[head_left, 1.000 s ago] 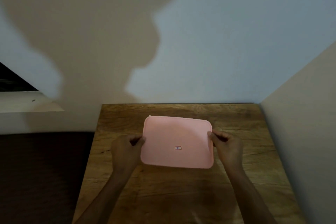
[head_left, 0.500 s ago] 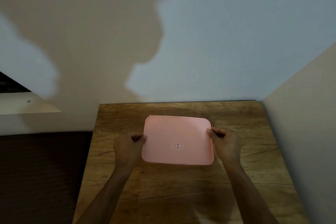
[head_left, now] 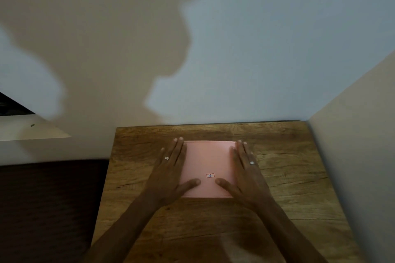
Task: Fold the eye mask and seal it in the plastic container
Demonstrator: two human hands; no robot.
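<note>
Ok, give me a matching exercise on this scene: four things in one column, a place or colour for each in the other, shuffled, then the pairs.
Things:
1. lid
2. left hand
3. right hand
4. table

Descriptions:
A. brown wood
B. flat on the lid's right side
C. pink, with a small label
D. flat on the lid's left side

Pairs: 1-C, 2-D, 3-B, 4-A

- Lid lies flat on table, toward its far edge.
- Left hand rests flat on lid's left side.
- Right hand rests flat on lid's right side.
- Label sits on lid between the thumbs.
</note>
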